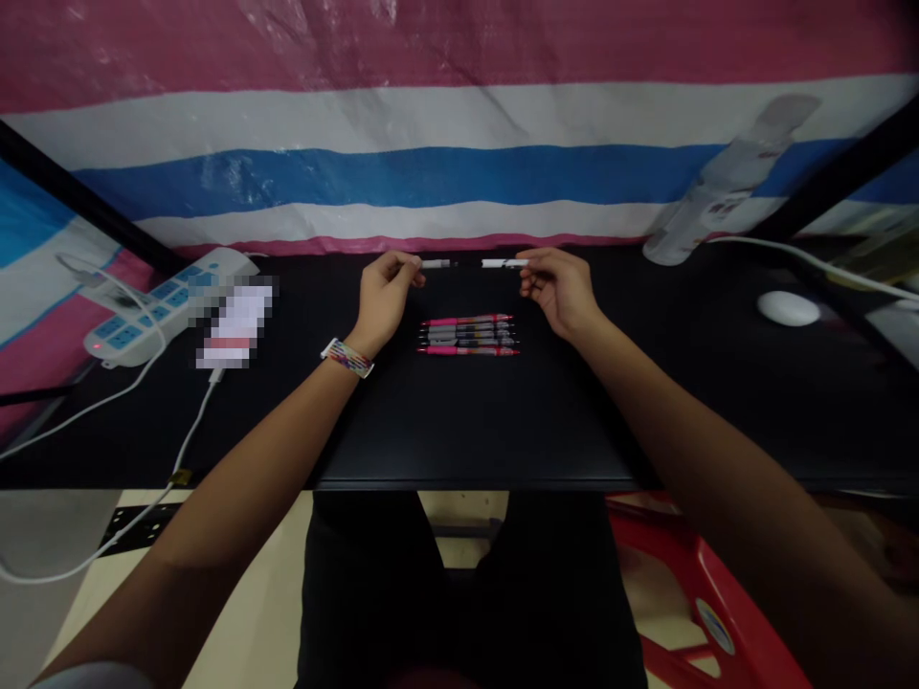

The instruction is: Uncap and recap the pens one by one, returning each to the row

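Facing each other over the black table, left hand pinched a pen, right hand pinched a white cap, ends apart, pens lay nearer the person.

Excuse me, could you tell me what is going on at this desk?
Someone's left hand holds a slim pen, and their right hand holds a white piece, perhaps its cap. The two point at each other with a gap between. Nearer the person, a stack of pens lies side by side on the black desk.
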`<state>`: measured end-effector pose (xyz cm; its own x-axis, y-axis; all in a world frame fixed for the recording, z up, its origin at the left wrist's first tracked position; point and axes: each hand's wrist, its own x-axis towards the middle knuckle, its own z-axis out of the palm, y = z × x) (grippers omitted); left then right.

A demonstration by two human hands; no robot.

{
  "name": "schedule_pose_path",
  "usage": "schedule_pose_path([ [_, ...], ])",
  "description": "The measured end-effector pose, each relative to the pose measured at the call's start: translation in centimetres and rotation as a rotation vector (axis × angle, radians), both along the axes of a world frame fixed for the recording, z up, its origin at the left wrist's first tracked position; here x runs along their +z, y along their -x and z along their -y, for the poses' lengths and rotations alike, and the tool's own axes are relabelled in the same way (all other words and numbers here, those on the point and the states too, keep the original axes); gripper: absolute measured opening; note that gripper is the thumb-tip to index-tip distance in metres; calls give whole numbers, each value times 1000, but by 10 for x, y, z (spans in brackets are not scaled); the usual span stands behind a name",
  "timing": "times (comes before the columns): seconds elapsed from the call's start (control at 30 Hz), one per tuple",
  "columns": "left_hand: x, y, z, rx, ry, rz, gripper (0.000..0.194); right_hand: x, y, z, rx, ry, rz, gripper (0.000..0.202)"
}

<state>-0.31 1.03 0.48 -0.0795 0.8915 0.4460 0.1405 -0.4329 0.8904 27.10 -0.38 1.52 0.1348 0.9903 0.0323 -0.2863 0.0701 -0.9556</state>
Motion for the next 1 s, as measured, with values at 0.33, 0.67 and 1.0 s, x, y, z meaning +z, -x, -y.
schedule_pose_path([
  [0.33, -5, -1, -3, -29, -36, 4, 20, 1, 2, 1, -16, -5, 27, 18],
  [0.67, -2, 1, -1, -26, -10, -21, 25, -4, 0, -2, -26, -18, 58, 14],
  [1.0, 0, -7, 8, -58, -86, -129, 39, 2, 11, 11, 77, -53, 84, 18],
])
